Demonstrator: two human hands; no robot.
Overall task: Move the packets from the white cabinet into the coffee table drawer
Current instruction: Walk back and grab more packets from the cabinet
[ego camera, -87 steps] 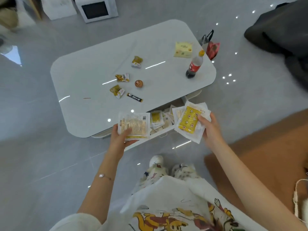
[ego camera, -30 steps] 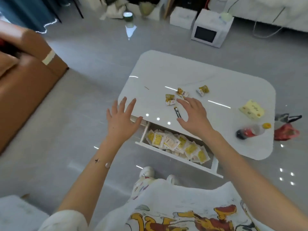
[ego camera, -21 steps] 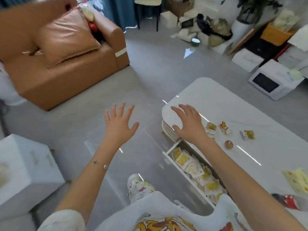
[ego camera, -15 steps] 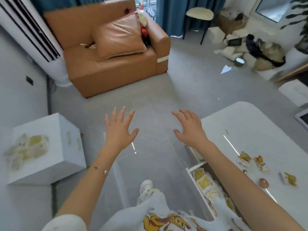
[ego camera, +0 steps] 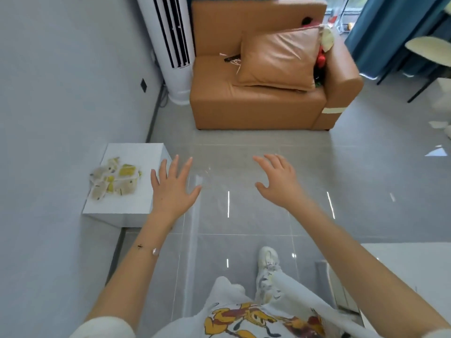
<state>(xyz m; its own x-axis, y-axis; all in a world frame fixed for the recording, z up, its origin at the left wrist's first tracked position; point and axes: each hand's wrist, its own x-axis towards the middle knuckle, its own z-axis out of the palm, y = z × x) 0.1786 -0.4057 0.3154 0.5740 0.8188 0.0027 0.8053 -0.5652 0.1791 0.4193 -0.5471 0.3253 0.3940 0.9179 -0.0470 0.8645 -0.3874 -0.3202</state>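
While both arms reach forward over the grey tiled floor (ego camera: 244,228), the left hand (ego camera: 170,189) is spread wide, palm down, fingers splayed, holding nothing. Right hand (ego camera: 278,181) is also wide apart at the fingers, slightly curled, empty. Hands are well apart from each other, neither touching anything.

Packets (ego camera: 114,179) lie in a loose heap on top of the white cabinet (ego camera: 136,206), on its left half; yellow and pale wrappers, blurred, count cannot be told. Cabinet is a low white box against the grey wall (ego camera: 61,93), left of the left hand. Left hand's fingertips overlap the cabinet's right edge in view; cannot tell if it is over the top or just beside it.

Coffee table (ego camera: 410,264) shows only as a white corner at lower right, under the right forearm; its drawer's inside is not seen.

Farther back: tan leather sofa (ego camera: 256,106) with a matching cushion (ego camera: 278,57), a white tower air conditioner (ego camera: 175,45) left of it in the corner, blue curtain (ego camera: 390,32) at upper right. Thin bracelet (ego camera: 151,250) on the left wrist. White sneaker (ego camera: 267,259) on the floor between the arms, printed white shirt (ego camera: 256,318) at bottom edge.
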